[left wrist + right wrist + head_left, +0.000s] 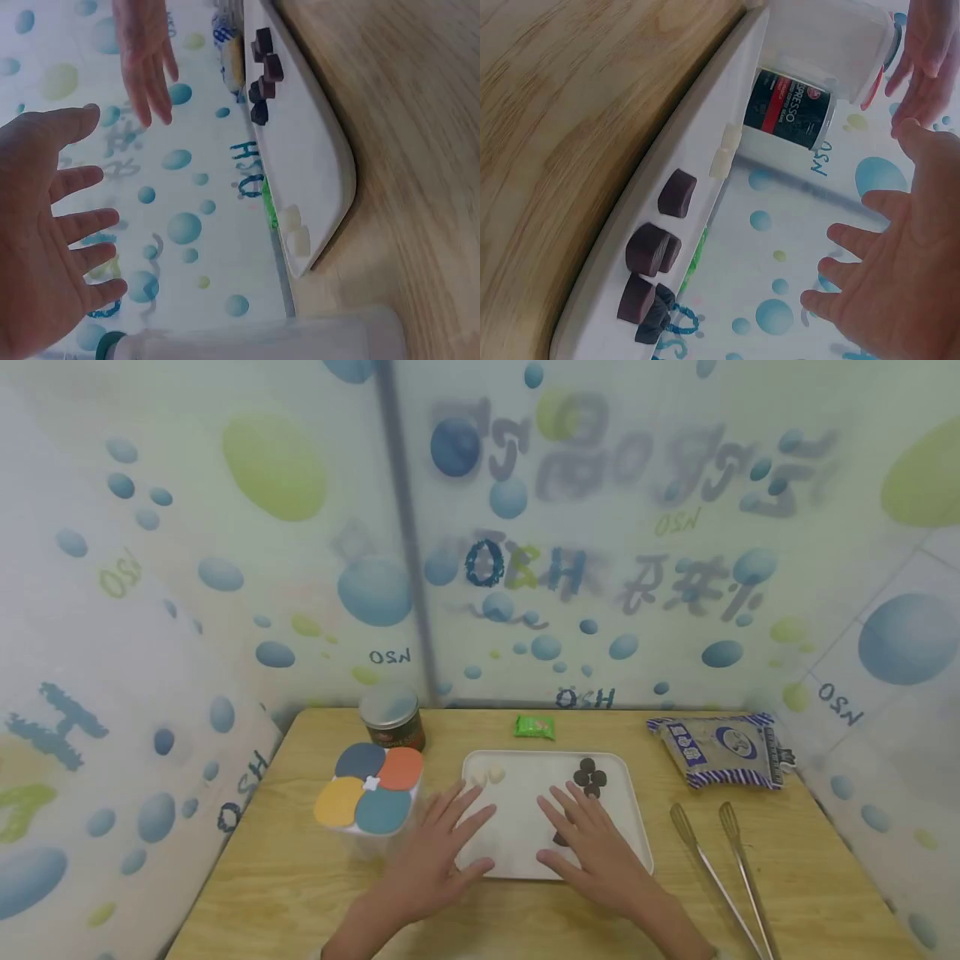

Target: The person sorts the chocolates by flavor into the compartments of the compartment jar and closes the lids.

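Note:
My left hand (435, 864) is held over the left front part of a white rectangular tray (517, 835), fingers spread and holding nothing. Over the tray's right front part hovers my right hand (600, 864), also spread and without anything in it. Both wrist views show the palms apart from the tray. Several dark brown chocolate-like pieces (645, 249) lie on the tray's right side, partly hidden by the right hand in the head view. Two small cream-white pieces (298, 241) sit near its far left corner.
Left of the tray stands a clear container with a four-coloured lid (375, 789); behind it is an espresso tin (393, 720). A green packet (535, 727) lies beyond the tray. At right are a blue-and-white bag (720, 747) and a long metal utensil (712, 872) with two arms.

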Demonstrator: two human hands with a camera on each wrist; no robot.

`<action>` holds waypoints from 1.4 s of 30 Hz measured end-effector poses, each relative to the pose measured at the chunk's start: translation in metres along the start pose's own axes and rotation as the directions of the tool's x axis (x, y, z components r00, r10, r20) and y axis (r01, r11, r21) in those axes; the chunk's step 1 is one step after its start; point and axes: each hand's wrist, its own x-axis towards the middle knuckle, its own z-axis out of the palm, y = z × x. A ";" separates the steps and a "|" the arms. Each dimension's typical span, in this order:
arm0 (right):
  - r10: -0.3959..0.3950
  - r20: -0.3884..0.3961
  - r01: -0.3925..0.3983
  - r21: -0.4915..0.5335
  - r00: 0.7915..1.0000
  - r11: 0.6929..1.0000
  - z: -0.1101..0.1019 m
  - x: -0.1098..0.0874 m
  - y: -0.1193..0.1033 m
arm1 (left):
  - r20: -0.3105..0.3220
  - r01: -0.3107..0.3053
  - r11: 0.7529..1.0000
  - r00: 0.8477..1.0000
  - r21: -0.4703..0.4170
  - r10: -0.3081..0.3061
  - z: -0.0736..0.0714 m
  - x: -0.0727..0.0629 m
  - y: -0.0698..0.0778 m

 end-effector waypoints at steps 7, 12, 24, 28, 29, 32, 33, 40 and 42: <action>-0.027 0.011 0.027 0.021 1.000 0.999 0.010 0.008 -0.009 | -0.156 0.108 0.994 0.983 0.031 -0.102 -0.020 -0.002 -0.028; -0.050 0.034 0.048 0.072 0.998 0.996 0.016 0.012 -0.012 | -0.079 0.317 0.944 0.947 0.090 -0.311 -0.035 -0.015 -0.061; -0.123 0.002 0.118 0.244 0.992 0.962 0.045 0.049 -0.030 | -0.083 0.361 0.919 0.932 0.161 -0.352 -0.042 -0.030 -0.078; -0.193 -0.050 0.200 0.242 0.980 0.950 0.049 0.068 -0.048 | -0.102 0.368 0.912 0.929 0.183 -0.355 -0.040 -0.031 -0.078; -0.223 -0.073 0.234 0.228 0.972 0.945 0.050 0.074 -0.053 | -0.110 0.370 0.910 0.928 0.188 -0.355 -0.039 -0.032 -0.078; -0.323 -0.137 0.343 0.171 0.936 0.924 0.054 0.093 -0.068 | -0.132 0.369 0.908 0.928 0.197 -0.349 -0.038 -0.033 -0.078; -0.356 -0.151 0.378 0.157 0.922 0.912 0.056 0.099 -0.072 | -0.140 0.368 0.908 0.928 0.202 -0.345 -0.038 -0.034 -0.078; -0.525 -0.079 0.530 0.071 0.847 0.845 0.073 0.129 -0.087 | -0.168 0.337 0.914 0.938 0.224 -0.305 -0.037 -0.035 -0.080; -0.550 -0.052 0.553 0.057 0.833 0.831 0.078 0.131 -0.088 | -0.159 0.330 0.915 0.941 0.235 -0.298 -0.038 -0.037 -0.081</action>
